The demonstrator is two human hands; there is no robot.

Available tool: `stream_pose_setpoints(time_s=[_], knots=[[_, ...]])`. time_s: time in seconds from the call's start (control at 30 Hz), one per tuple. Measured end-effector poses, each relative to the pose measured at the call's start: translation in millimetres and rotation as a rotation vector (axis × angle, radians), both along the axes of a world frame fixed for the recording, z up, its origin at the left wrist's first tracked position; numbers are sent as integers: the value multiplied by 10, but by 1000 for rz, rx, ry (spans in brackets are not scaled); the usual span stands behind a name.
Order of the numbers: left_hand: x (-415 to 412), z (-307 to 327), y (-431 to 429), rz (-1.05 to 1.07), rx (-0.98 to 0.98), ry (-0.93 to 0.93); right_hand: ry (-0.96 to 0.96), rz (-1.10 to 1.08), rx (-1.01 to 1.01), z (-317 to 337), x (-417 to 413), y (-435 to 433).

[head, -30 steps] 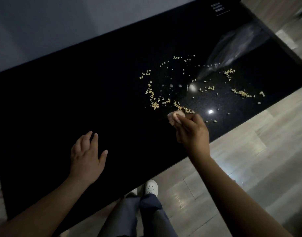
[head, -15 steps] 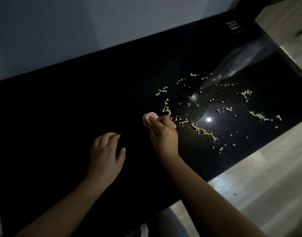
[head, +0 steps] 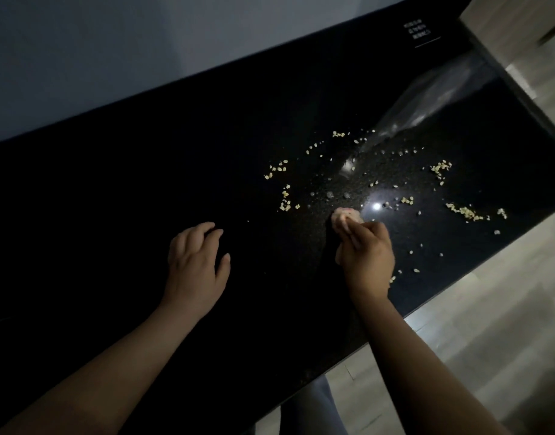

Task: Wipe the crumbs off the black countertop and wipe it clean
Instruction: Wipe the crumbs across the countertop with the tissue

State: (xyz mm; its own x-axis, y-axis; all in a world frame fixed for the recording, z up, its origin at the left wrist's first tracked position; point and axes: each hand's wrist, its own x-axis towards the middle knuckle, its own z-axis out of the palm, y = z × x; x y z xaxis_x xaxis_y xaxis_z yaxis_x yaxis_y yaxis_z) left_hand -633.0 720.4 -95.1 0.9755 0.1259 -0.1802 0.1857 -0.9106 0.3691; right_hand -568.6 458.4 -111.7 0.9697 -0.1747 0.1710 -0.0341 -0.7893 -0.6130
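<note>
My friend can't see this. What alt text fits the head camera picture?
A person's right hand grips a small pale wad, likely cloth, on a black countertop strewn with pale crumbs. The left hand rests on the countertop, holding nothing; a clear plastic bag lies far right.

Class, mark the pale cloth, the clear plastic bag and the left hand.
pale cloth (head: pixel 343 215): head view, exposed bunched end.
clear plastic bag (head: pixel 436 95): head view, middle of its film.
left hand (head: pixel 196 262): head view, back of the hand.

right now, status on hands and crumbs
Right hand grips pale wad on countertop. Left hand open, idle. Crumbs scattered around the wad. Clear bag lies beyond.
</note>
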Motion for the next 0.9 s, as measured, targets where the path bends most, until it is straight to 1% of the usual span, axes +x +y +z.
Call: stream_pose_setpoints(time_s=[0.07, 0.1, 0.23, 0.3, 0.37, 0.43, 0.6, 0.67, 0.7, 0.8, 0.9], knots=[[47, -32, 32, -11, 25, -17, -25, -26, 72, 154, -14, -17], [58, -45, 54, -16, 24, -25, -38, 3, 104, 233, -36, 40], [19, -51, 172, 8, -40, -52, -38, 210, 228, 320, -104, 584], [-24, -35, 262, 36, -9, -61, -9, 276, 280, 246, -62, 901], [-65, -24, 367, 54, 59, -52, -1, 331, 254, 160, 13, 1171], [-101, -43, 459, 60, 85, -33, -6, 388, 186, 87, 82, 1378], [-135, -98, 529, 48, 58, -36, -10, 483, 2, -110, 203, 1477], [-135, -100, 511, 58, 47, -39, -16, 468, -29, -172, 301, 1313], [-138, -104, 506, 60, 42, -46, -11, 428, -40, -190, 360, 1202], [-152, -116, 491, 62, 50, -67, 50, 216, 14, -180, 515, 810], [-137, -130, 468, 68, 63, -71, -6, 155, 14, -37, 522, 564]])
